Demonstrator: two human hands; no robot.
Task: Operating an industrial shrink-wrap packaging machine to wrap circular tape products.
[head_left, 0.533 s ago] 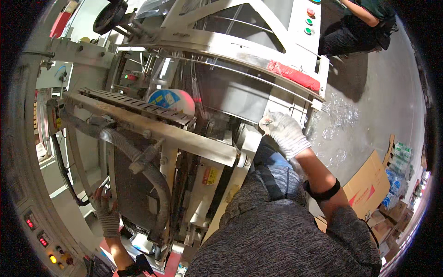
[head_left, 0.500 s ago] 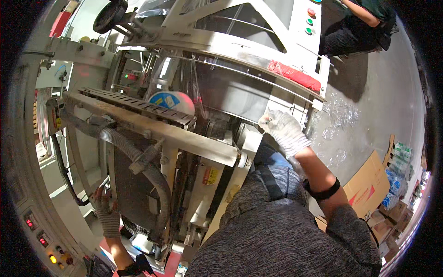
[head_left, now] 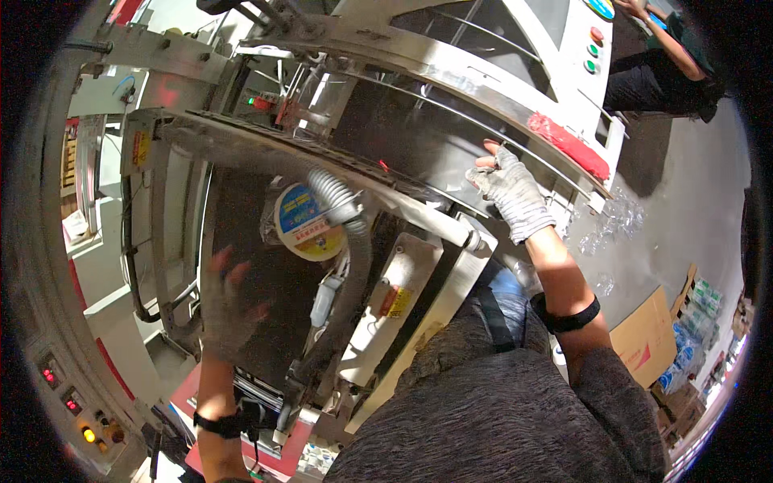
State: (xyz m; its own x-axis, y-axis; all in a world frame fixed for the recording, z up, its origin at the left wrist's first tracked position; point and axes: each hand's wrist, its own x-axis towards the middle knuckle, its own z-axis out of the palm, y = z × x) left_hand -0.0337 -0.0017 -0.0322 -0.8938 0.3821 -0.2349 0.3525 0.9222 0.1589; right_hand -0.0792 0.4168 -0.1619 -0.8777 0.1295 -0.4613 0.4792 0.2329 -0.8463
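A round pack with a blue, white and yellow top (head_left: 304,222) lies on the dark bed (head_left: 256,193) of a machine, partly behind a grey corrugated hose (head_left: 332,197). My left hand (head_left: 229,310), in a pale glove with bare fingertips, hovers over that bed to the left of the pack. Motion smears it, but its fingers are apart and I see nothing in them. Across the crossbar, my right hand (head_left: 509,189) in a whitish glove is raised beside the plastic-covered surface. Its thumb and forefinger stand apart, with nothing visible between them.
A metal crossbar (head_left: 394,201) divides the machine. Beyond it runs a white frame with a red wrapped strip (head_left: 568,145) and push buttons (head_left: 593,50). Another person (head_left: 664,72) stands far right. Crumpled clear film (head_left: 616,225) and cardboard (head_left: 644,338) lie on the right.
The round pack has come from beyond the crossbar to its near side. My left hand has moved up over the dark bed. My right hand's fingers have loosened. The view has shifted.
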